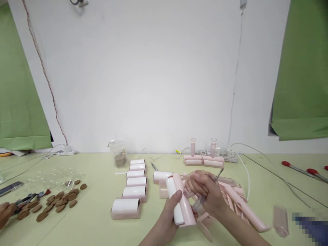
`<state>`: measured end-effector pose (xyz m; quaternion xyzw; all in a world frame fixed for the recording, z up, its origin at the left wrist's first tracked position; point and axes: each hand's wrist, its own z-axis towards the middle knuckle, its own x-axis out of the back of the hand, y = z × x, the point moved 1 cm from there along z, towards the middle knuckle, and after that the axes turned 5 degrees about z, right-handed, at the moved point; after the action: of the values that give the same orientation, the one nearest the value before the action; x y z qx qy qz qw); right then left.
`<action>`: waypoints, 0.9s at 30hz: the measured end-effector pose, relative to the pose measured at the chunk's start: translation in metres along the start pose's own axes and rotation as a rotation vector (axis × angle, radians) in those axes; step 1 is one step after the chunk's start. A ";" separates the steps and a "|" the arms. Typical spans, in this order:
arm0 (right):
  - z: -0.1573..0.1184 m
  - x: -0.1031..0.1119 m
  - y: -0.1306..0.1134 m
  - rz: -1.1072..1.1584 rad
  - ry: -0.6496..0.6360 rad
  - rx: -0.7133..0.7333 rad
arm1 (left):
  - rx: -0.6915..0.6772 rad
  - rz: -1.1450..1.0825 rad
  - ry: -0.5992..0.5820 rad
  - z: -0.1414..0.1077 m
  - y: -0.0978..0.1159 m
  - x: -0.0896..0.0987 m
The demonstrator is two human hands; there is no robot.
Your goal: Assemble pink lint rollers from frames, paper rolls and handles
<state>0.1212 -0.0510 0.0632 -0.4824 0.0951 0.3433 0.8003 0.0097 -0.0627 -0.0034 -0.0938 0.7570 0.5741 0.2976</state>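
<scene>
My left hand (166, 218) is closed around a pink lint roller (188, 210) with a white paper roll, thumb on the paper, the roller tilted. Close beside it on the right, my right hand (205, 189) is curled round a slim tool (219, 173), whose grey end sticks out above the fist. The tool's kind cannot be made out. A translucent piece (199, 205) shows below that fist; whether it is held is unclear. Under and behind my right hand lies a pile of pink roller parts (246, 208). Another white roll (162, 176) lies just behind the roller.
A column of white rolls in pink holders (125, 206) stands left of my hands. Two lint rollers with upright handles (192, 160) stand at the back. Brown discs (61, 201) lie at left near another person's hand (5, 213). Red-handled scissors (297, 167) and a clear cover (280, 220) lie right.
</scene>
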 end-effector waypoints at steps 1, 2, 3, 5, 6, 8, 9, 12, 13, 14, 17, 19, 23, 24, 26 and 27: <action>0.000 -0.002 0.000 0.020 0.039 -0.001 | -0.034 0.007 0.029 -0.001 -0.001 -0.001; -0.001 -0.004 0.000 0.039 0.076 -0.006 | -0.077 0.013 0.050 -0.002 -0.001 -0.003; -0.001 -0.006 -0.001 0.060 0.110 -0.009 | -0.128 0.020 0.063 -0.002 -0.001 -0.004; -0.001 -0.009 -0.001 0.116 0.177 -0.007 | -0.234 0.045 0.068 -0.003 0.000 -0.006; 0.000 -0.010 -0.001 0.152 0.210 -0.005 | -0.282 0.064 0.070 -0.003 0.000 -0.006; 0.003 -0.009 -0.003 0.234 0.249 -0.023 | -0.354 0.118 0.092 0.000 -0.003 -0.004; 0.005 -0.007 -0.004 0.275 0.225 -0.046 | -0.367 0.158 0.092 0.002 -0.005 -0.002; 0.011 0.003 -0.013 0.347 -0.027 -0.158 | -0.392 0.279 -0.069 0.014 -0.008 0.011; 0.012 0.008 -0.017 0.330 -0.145 -0.205 | -0.411 0.308 -0.145 0.017 -0.006 0.016; 0.013 0.013 -0.020 0.293 -0.248 -0.250 | -0.448 0.325 -0.191 0.019 -0.002 0.021; 0.009 0.028 -0.024 0.152 -0.401 -0.340 | -0.591 0.466 -0.126 0.014 0.021 0.027; 0.003 0.033 -0.021 0.058 -0.407 -0.365 | -0.637 0.777 -0.141 0.001 0.035 0.020; -0.012 0.025 -0.007 -0.089 -0.428 -0.439 | -0.561 1.246 -0.292 -0.019 0.039 0.001; -0.016 0.020 -0.004 -0.119 -0.394 -0.419 | -0.546 1.287 -0.301 -0.020 0.037 -0.001; -0.024 0.010 0.005 -0.236 -0.231 -0.319 | -0.518 1.309 -0.225 -0.016 0.030 0.001; -0.028 0.005 0.010 -0.314 -0.121 -0.255 | -0.502 1.268 -0.147 -0.013 0.027 0.004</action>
<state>0.1232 -0.0692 0.0395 -0.5673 -0.0736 0.2518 0.7806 -0.0116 -0.0654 0.0187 0.3407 0.4875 0.8003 -0.0760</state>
